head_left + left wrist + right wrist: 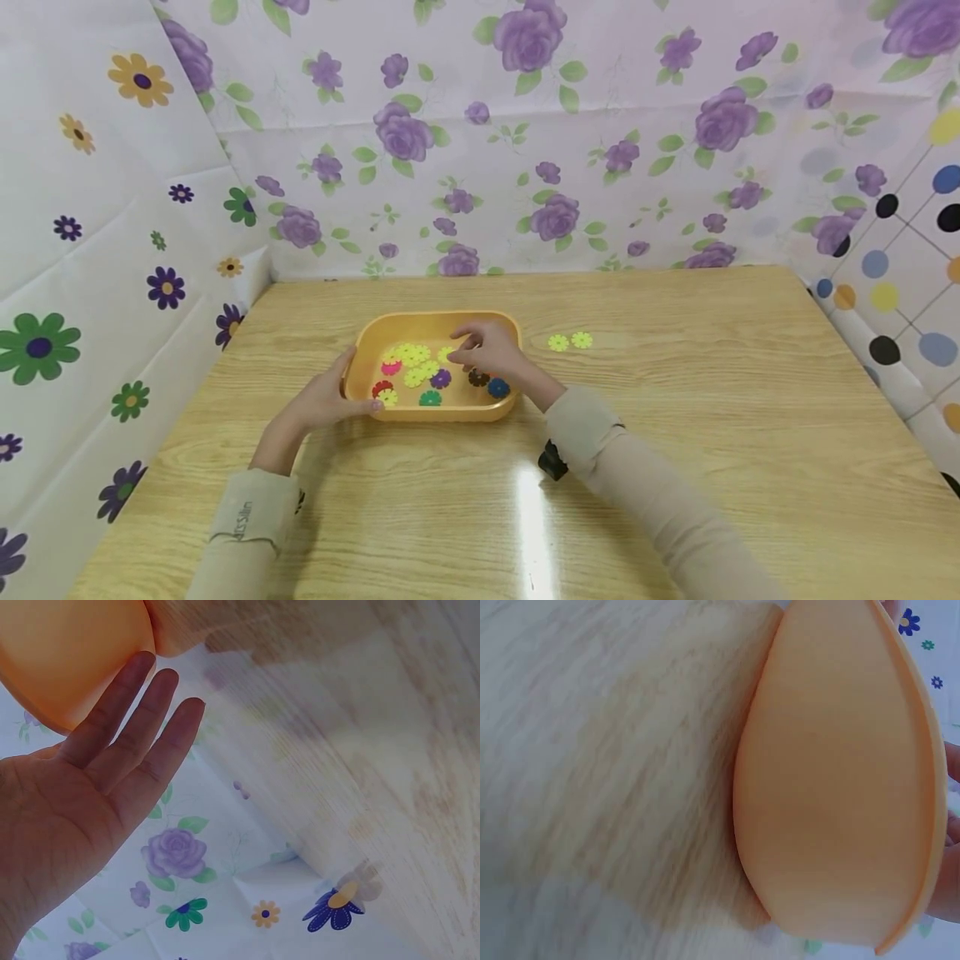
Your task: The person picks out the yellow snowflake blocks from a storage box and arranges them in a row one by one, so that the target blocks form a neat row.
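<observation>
Yellow discs [412, 356] lie in the orange tray [438, 414] among discs of other colours [441, 379]; two rest on the table [697, 400], right of it. The left hand [324, 402], visible fingers straight, contacts the tray's left end. The right hand [492, 348] reaches inside; whether it pinches a disc cannot be determined.

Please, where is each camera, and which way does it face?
Head: worn there, facing forward and down at the orange tray; left hand, right hand and sleeves show.
Left wrist: worn there, facing the orange tray's outside and patterned backdrop; left hand shows.
Right wrist: worn there, facing the orange tray's outside; right hand partly shows.
Both wrist views share orange tray and table.
</observation>
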Action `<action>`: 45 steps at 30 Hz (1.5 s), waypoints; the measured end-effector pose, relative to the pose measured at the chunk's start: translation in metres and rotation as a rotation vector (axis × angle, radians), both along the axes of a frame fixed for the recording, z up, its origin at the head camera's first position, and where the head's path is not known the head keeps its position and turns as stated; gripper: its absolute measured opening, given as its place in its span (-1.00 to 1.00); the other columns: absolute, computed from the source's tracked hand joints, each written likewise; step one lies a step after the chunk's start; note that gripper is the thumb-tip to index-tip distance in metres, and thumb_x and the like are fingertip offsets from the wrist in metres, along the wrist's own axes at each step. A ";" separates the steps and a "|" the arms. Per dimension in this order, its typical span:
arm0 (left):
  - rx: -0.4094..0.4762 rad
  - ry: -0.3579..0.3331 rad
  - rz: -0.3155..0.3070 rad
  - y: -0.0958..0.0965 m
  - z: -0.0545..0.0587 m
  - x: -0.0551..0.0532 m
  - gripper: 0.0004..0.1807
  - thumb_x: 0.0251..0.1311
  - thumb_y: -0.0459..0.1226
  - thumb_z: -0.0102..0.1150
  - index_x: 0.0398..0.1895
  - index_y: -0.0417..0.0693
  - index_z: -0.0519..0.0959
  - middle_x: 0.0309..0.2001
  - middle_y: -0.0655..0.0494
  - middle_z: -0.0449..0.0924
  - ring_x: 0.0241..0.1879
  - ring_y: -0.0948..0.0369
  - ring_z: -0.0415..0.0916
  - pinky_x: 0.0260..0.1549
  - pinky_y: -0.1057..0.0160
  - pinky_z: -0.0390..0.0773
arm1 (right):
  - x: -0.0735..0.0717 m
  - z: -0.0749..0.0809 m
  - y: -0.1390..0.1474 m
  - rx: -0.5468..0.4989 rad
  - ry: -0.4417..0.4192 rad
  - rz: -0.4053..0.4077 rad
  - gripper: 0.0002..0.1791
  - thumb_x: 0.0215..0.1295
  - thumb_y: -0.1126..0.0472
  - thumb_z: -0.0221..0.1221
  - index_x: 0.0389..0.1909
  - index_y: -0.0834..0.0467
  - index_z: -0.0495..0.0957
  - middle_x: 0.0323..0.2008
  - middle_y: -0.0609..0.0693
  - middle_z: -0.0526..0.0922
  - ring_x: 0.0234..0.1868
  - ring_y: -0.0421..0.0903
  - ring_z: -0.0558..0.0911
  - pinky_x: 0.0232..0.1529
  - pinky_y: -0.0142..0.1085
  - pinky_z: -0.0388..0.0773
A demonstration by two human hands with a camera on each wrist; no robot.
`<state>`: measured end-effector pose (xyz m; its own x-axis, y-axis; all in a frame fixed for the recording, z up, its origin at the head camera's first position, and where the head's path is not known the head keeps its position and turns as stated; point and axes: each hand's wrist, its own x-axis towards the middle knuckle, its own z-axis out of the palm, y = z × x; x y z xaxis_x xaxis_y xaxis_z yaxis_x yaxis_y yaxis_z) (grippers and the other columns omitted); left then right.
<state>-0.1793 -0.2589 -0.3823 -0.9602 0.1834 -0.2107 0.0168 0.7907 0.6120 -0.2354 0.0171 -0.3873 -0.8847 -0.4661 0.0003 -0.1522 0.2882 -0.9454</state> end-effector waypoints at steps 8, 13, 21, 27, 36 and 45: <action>-0.021 -0.019 0.008 0.001 0.001 -0.001 0.20 -0.08 0.02 0.33 0.40 -0.26 -0.27 0.33 -0.40 -0.09 0.26 -0.24 0.01 0.15 -0.21 0.07 | 0.003 -0.005 -0.015 0.048 0.046 0.021 -0.58 0.13 0.25 0.24 0.03 0.26 0.48 -0.40 0.08 0.59 -0.36 0.15 0.62 -0.39 -0.08 0.56; -0.013 -0.006 0.005 0.002 0.000 0.000 0.19 -0.08 0.00 0.34 0.40 -0.26 -0.26 0.33 -0.39 -0.07 0.25 -0.23 0.04 0.15 -0.19 0.09 | 0.004 -0.006 -0.025 0.071 0.041 0.020 -0.53 0.10 0.25 0.26 0.05 0.29 0.46 -0.41 0.06 0.57 -0.35 0.13 0.61 -0.44 -0.26 0.53; -0.014 0.008 -0.009 0.004 0.000 -0.001 0.19 -0.08 0.01 0.33 0.41 -0.25 -0.25 0.32 -0.39 -0.05 0.25 -0.22 0.06 0.14 -0.18 0.12 | 0.002 -0.008 -0.039 0.113 0.023 0.020 -0.49 0.08 0.28 0.27 0.09 0.31 0.42 -0.43 0.07 0.50 -0.39 0.14 0.63 -0.44 -0.33 0.54; -0.015 -0.001 -0.012 0.002 0.002 -0.002 0.19 -0.06 0.03 0.32 0.41 -0.23 -0.27 0.33 -0.39 -0.05 0.24 -0.22 0.07 0.13 -0.20 0.12 | 0.000 -0.013 -0.053 0.193 0.083 0.027 -0.50 0.07 0.27 0.28 0.08 0.26 0.46 -0.55 0.11 0.48 -0.52 0.10 0.61 -0.58 -0.39 0.44; -0.001 0.005 -0.015 0.001 0.003 0.000 0.18 -0.06 0.00 0.33 0.41 -0.25 -0.27 0.33 -0.39 -0.07 0.25 -0.23 0.05 0.13 -0.21 0.12 | 0.000 -0.020 -0.066 0.286 0.047 -0.009 -0.43 -0.03 0.24 0.36 0.10 0.11 0.50 0.14 0.06 0.43 0.08 -0.01 0.41 -0.02 -0.23 0.44; 0.004 0.006 -0.017 0.002 0.004 0.002 0.18 -0.06 0.00 0.33 0.40 -0.27 -0.27 0.32 -0.41 -0.06 0.24 -0.23 0.07 0.13 -0.19 0.14 | -0.002 -0.028 -0.072 0.485 0.047 -0.065 -0.40 -0.13 0.11 0.42 0.06 -0.15 0.54 0.18 0.11 0.21 0.13 0.02 0.18 -0.13 -0.31 0.35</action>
<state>-0.1778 -0.2572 -0.3783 -0.9582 0.2004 -0.2043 0.0336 0.7877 0.6152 -0.2373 -0.0553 -0.4154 -0.9164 -0.3660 -0.1624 -0.1585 0.7040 -0.6923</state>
